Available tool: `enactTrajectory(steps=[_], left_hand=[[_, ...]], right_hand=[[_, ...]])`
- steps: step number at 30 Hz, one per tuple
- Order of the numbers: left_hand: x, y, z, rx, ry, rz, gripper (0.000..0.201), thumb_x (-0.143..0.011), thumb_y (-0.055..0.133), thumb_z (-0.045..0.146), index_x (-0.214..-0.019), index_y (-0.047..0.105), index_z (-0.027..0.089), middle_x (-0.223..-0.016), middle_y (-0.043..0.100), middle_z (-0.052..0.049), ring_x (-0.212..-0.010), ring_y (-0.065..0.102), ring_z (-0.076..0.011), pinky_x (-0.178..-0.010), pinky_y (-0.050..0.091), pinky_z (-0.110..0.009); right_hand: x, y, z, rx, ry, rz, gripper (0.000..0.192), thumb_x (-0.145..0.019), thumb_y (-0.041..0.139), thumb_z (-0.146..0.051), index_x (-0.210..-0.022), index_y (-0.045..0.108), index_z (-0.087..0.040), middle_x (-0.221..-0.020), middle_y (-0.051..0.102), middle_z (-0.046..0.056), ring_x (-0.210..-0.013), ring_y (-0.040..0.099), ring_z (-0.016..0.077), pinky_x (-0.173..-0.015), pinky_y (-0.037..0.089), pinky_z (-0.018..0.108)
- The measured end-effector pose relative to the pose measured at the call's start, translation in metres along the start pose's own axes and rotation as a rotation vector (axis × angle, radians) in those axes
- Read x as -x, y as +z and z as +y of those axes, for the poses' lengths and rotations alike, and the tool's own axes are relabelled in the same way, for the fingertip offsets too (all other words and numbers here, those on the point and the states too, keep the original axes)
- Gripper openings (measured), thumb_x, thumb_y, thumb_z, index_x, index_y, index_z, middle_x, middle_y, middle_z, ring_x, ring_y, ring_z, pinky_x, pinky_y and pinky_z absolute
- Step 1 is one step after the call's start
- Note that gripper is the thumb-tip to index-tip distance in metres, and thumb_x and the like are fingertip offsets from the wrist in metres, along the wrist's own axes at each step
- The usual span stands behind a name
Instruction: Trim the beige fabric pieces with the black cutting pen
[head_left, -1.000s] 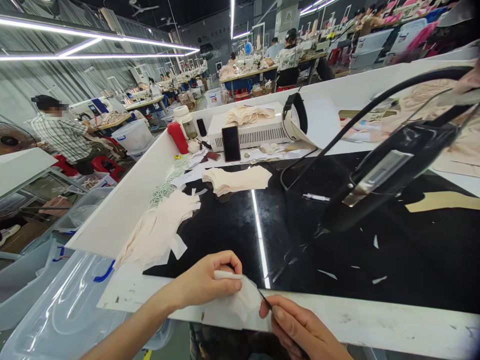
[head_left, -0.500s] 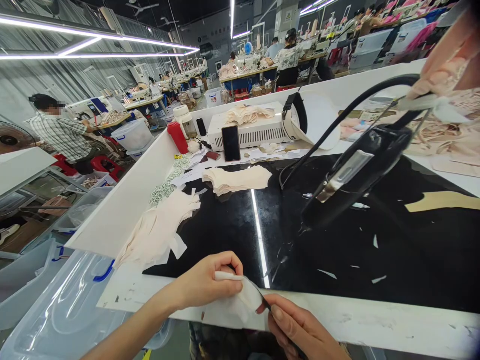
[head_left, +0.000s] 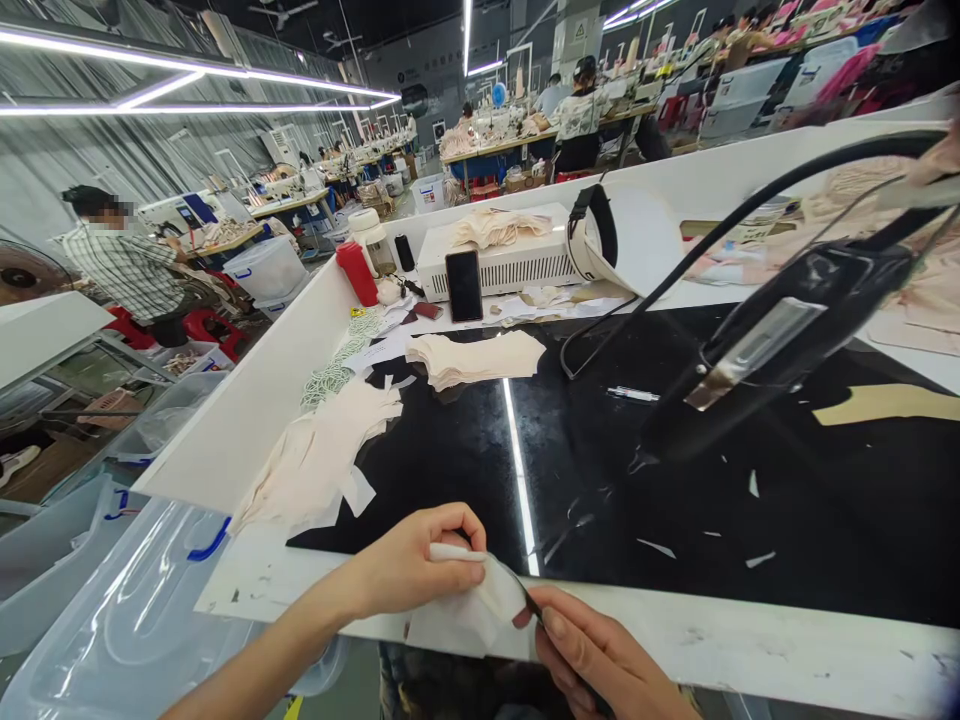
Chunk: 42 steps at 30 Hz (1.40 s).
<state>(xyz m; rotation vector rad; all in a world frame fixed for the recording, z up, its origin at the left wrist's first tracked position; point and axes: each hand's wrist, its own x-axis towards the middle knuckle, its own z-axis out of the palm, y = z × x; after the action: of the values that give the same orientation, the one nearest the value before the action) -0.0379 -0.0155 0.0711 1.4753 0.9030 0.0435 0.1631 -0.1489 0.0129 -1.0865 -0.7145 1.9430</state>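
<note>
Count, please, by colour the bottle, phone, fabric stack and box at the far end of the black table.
Red: 1, the red bottle
Black: 1, the black phone
Cream: 1, the stack of cream fabric pieces
White: 1, the white box
Total: 4

1. A small piece of white fabric [head_left: 480, 612], soft and crumpled, is held over the near edge of the worktop [head_left: 750, 650].
2. A thin dark blade [head_left: 529, 600] touches the fabric's right edge, angled up and to the left.
</note>
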Motion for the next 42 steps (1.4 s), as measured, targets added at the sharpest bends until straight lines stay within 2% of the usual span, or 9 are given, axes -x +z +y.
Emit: enactTrajectory(steps=[8,26,38,42], left_hand=[[0.001,-0.003,-0.001,-0.014,-0.006,-0.002,0.021,-0.087,0.07,0.033,-0.09,0.055,0.019,-0.068,0.048,0.007,-0.062,0.037,-0.0097,-0.057,0.028,-0.022],[0.001,0.0,0.0,-0.027,-0.006,0.003,0.021,-0.088,0.071,0.034,-0.091,0.057,0.018,-0.069,0.048,0.006,-0.064,0.039,-0.0099,-0.059,0.029,-0.022],[-0.001,0.004,0.004,-0.033,-0.007,-0.004,0.02,-0.089,0.071,0.032,-0.092,0.057,0.018,-0.069,0.048,0.007,-0.063,0.037,-0.0096,-0.058,0.028,-0.022],[0.0,0.004,0.002,-0.019,-0.001,-0.006,0.02,-0.089,0.071,0.032,-0.092,0.057,0.018,-0.068,0.047,0.007,-0.062,0.036,-0.0094,-0.058,0.027,-0.022]], right_hand=[[-0.005,0.003,0.002,-0.023,-0.01,-0.026,0.063,-0.082,0.064,-0.079,-0.098,0.063,-0.019,-0.063,0.034,-0.009,-0.052,0.02,0.0057,-0.044,0.011,0.022],[0.002,0.003,-0.002,-0.001,0.016,0.026,0.066,-0.078,0.064,-0.083,-0.093,0.064,-0.019,-0.064,0.036,-0.007,-0.055,0.023,0.0062,-0.046,0.011,0.023],[0.005,-0.002,-0.001,0.01,0.028,0.017,0.068,-0.08,0.062,-0.083,-0.102,0.069,-0.019,-0.066,0.035,-0.007,-0.057,0.025,0.0071,-0.048,0.012,0.023],[0.005,-0.003,0.0,0.022,0.035,0.03,0.068,-0.079,0.062,-0.084,-0.098,0.068,-0.019,-0.065,0.036,-0.007,-0.057,0.025,0.0074,-0.049,0.013,0.023]])
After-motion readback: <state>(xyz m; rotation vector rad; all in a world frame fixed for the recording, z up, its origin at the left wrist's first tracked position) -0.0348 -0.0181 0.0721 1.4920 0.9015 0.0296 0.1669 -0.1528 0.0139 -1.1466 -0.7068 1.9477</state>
